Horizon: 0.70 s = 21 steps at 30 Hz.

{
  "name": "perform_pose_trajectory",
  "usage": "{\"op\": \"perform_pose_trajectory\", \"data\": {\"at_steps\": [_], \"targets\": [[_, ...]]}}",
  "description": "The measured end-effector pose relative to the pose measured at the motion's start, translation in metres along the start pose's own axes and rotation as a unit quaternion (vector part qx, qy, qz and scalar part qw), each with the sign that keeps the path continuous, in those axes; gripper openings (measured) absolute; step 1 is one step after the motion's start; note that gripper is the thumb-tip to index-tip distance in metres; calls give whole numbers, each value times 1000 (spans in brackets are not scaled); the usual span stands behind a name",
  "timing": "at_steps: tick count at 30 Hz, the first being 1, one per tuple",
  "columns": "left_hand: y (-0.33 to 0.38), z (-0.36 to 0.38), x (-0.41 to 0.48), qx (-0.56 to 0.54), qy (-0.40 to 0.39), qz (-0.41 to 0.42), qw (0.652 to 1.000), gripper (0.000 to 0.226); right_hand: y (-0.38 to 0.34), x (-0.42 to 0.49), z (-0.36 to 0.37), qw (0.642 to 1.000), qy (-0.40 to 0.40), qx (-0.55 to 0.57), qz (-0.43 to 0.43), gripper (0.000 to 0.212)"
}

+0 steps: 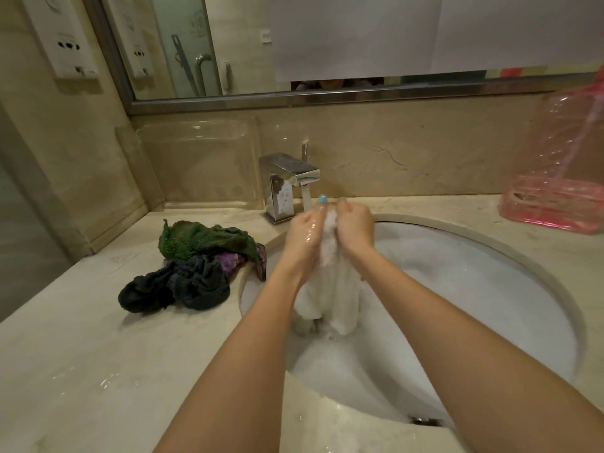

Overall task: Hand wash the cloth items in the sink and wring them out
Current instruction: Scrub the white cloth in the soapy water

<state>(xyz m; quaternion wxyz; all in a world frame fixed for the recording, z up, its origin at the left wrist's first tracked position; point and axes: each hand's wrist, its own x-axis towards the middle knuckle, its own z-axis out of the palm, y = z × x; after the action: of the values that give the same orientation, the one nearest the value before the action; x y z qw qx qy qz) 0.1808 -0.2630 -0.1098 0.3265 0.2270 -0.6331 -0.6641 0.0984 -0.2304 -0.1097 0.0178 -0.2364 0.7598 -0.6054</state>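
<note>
A wet white cloth (pixel 336 289) hangs over the round white sink (pixel 490 289), its lower end in the foamy water. My left hand (pixel 302 238) and my right hand (pixel 354 227) grip its bunched top between them, just below the running faucet (pixel 289 181). A thin stream of water falls beside my left fingertips. On the counter to the left of the sink lies a heap of cloths: a green one (pixel 202 238), a dark one (pixel 176 286) and a purple one (pixel 233 259).
A pink transparent plastic bag (pixel 559 178) stands on the counter at the back right. The beige marble counter (pixel 98 371) is wet in front. A mirror (pixel 228 44) spans the back wall, and a clear splash panel (pixel 196 161) leans in the left corner.
</note>
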Motion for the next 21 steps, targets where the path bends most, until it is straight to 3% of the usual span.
{"op": "perform_pose_trajectory", "data": {"at_steps": [2,4,7,10,12,14,16,18,21], "targets": [[-3,1,-1,17,-39,-9,999,47,7,12,-8,1000,9,23,0,49],[-7,-8,0,102,-81,-44,990,66,5,18,-16,998,13,54,-7,48],[-8,-20,3,151,-129,-118,973,54,0,20,-21,998,-31,50,-12,40],[-5,-22,3,60,-80,-77,992,36,13,19,-24,983,-146,77,83,56],[-7,-21,5,0,-54,-48,997,36,27,16,-31,951,-245,106,158,75],[-5,-24,7,-47,-20,-37,998,39,40,15,-40,914,-350,59,194,80],[-3,-28,10,-77,22,-32,996,43,46,13,-47,875,-444,-29,193,65],[-3,-32,12,-58,58,-17,996,41,47,10,-52,851,-487,-71,182,50],[-7,-38,14,4,88,-2,996,26,44,13,-55,894,-422,22,149,26]]}}
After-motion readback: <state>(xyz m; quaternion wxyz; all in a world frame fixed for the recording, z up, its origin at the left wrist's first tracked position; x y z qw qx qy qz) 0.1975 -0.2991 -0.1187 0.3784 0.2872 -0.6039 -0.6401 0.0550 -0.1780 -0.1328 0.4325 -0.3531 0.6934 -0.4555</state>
